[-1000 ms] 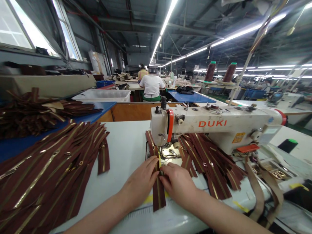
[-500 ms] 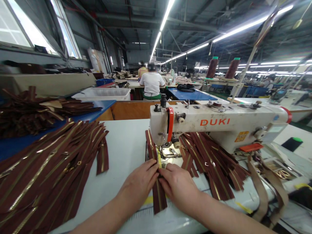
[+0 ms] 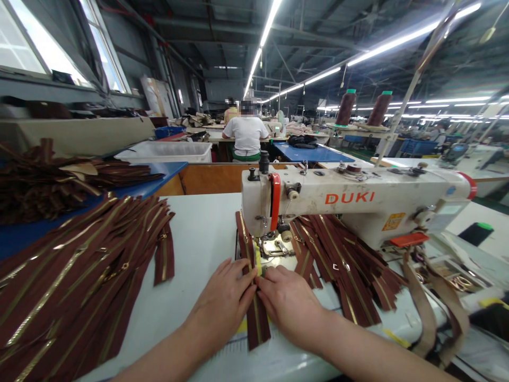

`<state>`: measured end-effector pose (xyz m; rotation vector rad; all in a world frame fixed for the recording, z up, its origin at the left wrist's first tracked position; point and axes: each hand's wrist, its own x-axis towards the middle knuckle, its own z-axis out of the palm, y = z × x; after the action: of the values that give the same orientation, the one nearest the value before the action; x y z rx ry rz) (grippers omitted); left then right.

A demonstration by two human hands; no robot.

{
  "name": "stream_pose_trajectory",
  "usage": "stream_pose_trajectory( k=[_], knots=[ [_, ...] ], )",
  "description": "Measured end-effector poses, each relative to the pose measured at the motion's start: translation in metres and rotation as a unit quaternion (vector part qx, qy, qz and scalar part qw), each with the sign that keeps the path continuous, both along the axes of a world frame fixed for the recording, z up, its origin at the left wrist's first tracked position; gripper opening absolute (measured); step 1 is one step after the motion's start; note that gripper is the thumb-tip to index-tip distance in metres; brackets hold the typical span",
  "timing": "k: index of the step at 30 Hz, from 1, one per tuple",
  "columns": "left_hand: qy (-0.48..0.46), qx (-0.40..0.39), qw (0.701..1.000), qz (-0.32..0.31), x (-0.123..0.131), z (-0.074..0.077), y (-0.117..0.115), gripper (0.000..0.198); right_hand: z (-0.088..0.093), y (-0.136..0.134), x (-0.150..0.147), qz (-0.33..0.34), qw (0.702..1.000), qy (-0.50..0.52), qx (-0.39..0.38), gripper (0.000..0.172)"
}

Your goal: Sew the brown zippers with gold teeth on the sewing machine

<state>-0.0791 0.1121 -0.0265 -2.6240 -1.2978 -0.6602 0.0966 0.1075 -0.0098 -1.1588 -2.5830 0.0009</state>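
A brown zipper strip (image 3: pixel 257 318) with gold teeth lies lengthwise on the pale table, its far end left of the needle area of the white sewing machine (image 3: pixel 302 196). My left hand (image 3: pixel 226 292) pinches the strip's left side at mid-length, fingers closed. From the right, my right hand (image 3: pixel 288 300) grips the strip's right edge, its fingertips nearly touching those of my left hand. The fingers hide part of the strip. Just beyond the fingertips are a yellow guide (image 3: pixel 258 259) and the metal plate (image 3: pixel 276 248) under the machine head.
Many brown zippers (image 3: pixel 79 265) spread over the left of the table; another bunch (image 3: pixel 342 265) lies under the machine arm. Tan straps (image 3: pixel 421 307) hang beside a tray of metal rings (image 3: pixel 461 281) at right. Ahead, a person in a white shirt (image 3: pixel 247 135) sits facing away.
Both hands still hold the strip at about the same place. The fingers of my left hand have lifted and bent slightly. The whole view has shifted a little.
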Motion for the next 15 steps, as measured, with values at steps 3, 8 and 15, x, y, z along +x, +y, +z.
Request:
stream_pose_trajectory(
  k=[3,8,15],
  knots=[
    [0.020,-0.021,1.000,-0.003,0.001,0.004,0.001,0.030,0.002,0.004,0.006,0.026,1.000,0.006,-0.010,0.018],
    [0.037,-0.043,0.998,0.002,0.006,0.014,0.014,0.029,0.010,0.041,0.030,-0.008,0.989,0.130,-0.063,0.021],
    [0.014,-0.021,1.000,0.001,0.011,0.007,0.028,0.028,0.011,0.114,0.040,-0.060,0.974,0.187,-0.114,0.014]
  ],
)
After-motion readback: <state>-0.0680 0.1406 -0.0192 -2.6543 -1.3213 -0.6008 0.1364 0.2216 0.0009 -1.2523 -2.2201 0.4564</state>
